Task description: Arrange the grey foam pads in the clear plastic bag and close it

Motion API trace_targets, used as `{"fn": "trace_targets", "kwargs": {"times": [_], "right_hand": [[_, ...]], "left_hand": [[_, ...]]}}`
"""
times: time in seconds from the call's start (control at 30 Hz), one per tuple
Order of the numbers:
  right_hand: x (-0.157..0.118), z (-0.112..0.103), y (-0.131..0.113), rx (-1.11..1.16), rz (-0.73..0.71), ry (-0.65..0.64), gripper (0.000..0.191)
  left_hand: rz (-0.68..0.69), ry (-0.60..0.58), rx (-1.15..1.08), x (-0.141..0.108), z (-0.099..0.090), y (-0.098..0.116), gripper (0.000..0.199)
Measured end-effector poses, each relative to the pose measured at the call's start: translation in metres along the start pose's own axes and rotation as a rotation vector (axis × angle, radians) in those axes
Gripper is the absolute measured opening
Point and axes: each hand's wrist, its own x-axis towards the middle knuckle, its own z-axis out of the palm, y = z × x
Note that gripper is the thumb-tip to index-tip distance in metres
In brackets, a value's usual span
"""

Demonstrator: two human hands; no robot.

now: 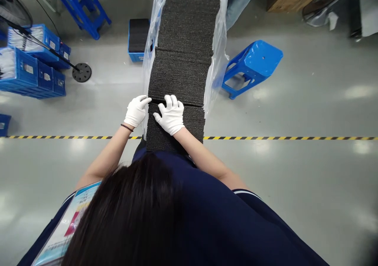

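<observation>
A long row of thin black foam sheets (180,75) stands packed on edge, running away from my body, with clear plastic film (218,61) along both sides. My left hand (136,110), in a white glove, is at the row's left edge, its fingertips touching the sheets beside a narrow gap. My right hand (170,114), also white-gloved, lies palm down with fingers spread on top of the sheets just this side of that gap. Whether the left fingertips pinch a sheet is too small to tell.
A blue stool (262,59) stands to the right, another (84,8) at the upper left. Blue crates (26,71) and a fan's round base (82,72) are at the left. A small blue bin (136,56) sits near the row. Someone's trouser leg (240,2) shows beyond.
</observation>
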Motion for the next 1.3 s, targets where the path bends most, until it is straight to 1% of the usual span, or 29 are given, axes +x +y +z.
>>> {"fn": "trace_targets", "kwargs": {"times": [0.1,0.23,0.37,0.47,0.63,0.73,0.93,1.17,1.3], "right_hand": [[0.002,0.004,0.001,0.009,-0.057,0.016,0.048],[0.002,0.01,0.001,0.027,-0.068,0.009,0.049],[0.002,0.01,-0.002,0.011,-0.095,0.005,0.048],[0.006,0.008,-0.005,-0.011,-0.089,-0.045,0.058],[0.018,0.008,-0.008,-0.044,-0.011,-0.072,0.086],[0.025,0.008,-0.007,-0.062,0.037,-0.092,0.093],[0.029,0.006,-0.006,-0.091,0.046,-0.109,0.089],[0.025,0.002,-0.007,-0.082,0.032,-0.112,0.081],[0.027,0.003,-0.005,-0.061,-0.004,-0.027,0.072]], "left_hand": [[-0.015,0.022,-0.04,-0.003,0.001,0.001,0.053],[-0.035,0.06,-0.065,-0.006,-0.002,-0.001,0.051],[-0.035,0.079,-0.068,-0.006,-0.005,-0.004,0.051],[-0.037,0.063,-0.071,-0.003,-0.005,-0.003,0.057],[-0.059,0.039,-0.064,0.005,0.002,0.0,0.061],[-0.055,0.052,-0.072,0.006,0.006,-0.001,0.063],[-0.037,0.051,-0.094,0.008,0.007,-0.006,0.064],[0.021,0.046,-0.016,0.021,0.006,-0.006,0.056],[0.031,0.06,-0.012,0.023,0.006,-0.005,0.053]]}}
